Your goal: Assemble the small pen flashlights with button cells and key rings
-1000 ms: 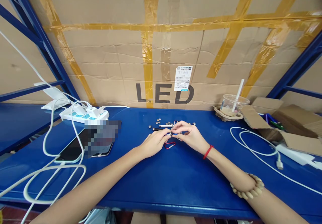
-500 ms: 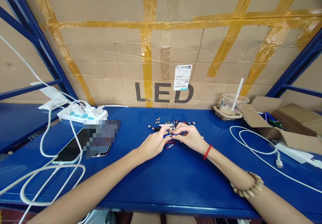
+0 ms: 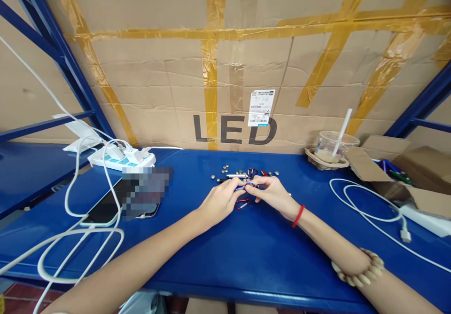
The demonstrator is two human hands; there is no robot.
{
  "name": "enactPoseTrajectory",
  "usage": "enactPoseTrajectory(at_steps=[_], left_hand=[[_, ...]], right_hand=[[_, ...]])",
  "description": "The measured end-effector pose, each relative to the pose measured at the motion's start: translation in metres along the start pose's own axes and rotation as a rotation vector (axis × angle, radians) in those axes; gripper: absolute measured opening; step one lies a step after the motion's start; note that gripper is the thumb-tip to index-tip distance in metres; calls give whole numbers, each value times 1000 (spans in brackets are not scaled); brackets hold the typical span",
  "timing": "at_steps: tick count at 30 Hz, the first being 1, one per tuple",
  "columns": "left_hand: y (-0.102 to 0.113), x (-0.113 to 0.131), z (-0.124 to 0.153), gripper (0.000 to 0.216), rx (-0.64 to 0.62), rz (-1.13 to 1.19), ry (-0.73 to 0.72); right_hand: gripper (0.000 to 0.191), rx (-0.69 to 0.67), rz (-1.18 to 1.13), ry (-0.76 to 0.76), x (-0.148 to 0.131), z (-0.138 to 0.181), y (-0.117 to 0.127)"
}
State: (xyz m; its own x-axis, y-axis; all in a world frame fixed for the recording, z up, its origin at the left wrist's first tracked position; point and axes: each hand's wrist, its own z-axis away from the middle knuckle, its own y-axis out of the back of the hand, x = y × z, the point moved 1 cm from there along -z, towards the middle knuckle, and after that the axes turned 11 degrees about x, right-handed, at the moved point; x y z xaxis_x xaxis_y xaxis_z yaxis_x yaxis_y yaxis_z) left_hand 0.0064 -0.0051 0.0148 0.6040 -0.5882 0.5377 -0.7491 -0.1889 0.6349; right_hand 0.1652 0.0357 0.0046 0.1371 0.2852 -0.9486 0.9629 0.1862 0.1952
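Close together over the table, both hands work on one small blue item. My left hand (image 3: pixel 221 199) is closed in a pinch on a small blue tube (image 3: pixel 239 188), shaped like a mini flashlight. The closed fingers of my right hand (image 3: pixel 271 192) pinch a curved blue piece, apparently a carabiner (image 3: pixel 250 184), at the tube's right end; fingers partly hide the joint. A red carabiner (image 3: pixel 242 204) lies just below the hands. Behind them are a silver tube (image 3: pixel 236 176), a black tube (image 3: pixel 221 180), a dark carabiner (image 3: pixel 252 172) and several round silver button-like pieces (image 3: pixel 224 168).
On the left lie phones (image 3: pixel 102 206), a white power strip (image 3: pixel 120 161) and looped white cables (image 3: pixel 79 231). To the right stand a plastic cup (image 3: pixel 334 147) with a straw, an open cardboard box (image 3: pixel 431 201) and a coiled cable (image 3: pixel 366 213). A large carton (image 3: pixel 169 93) walls the back.
The camera view has shifted slightly, moving the scene to the right. Both hands still pinch the blue item; the curved blue piece shows more clearly between the fingers now.
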Motion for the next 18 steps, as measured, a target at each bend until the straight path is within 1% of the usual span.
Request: enactPoseTrajectory(at_steps=[3, 5, 9, 11, 18], left_hand=[[-1, 0, 0, 17, 1, -12, 13], [0, 1, -1, 16, 4, -34, 28], [1, 2, -3, 16, 28, -60, 50], [1, 2, -3, 16, 25, -52, 68], [-1, 0, -4, 18, 1, -43, 120]], right_hand=[[28, -7, 43, 27, 1, -2, 1], [27, 7, 110, 80, -1, -2, 3], [23, 129, 266, 279, -11, -1, 5], [24, 180, 300, 348, -16, 0, 5], [22, 243, 358, 452, -21, 2, 8]])
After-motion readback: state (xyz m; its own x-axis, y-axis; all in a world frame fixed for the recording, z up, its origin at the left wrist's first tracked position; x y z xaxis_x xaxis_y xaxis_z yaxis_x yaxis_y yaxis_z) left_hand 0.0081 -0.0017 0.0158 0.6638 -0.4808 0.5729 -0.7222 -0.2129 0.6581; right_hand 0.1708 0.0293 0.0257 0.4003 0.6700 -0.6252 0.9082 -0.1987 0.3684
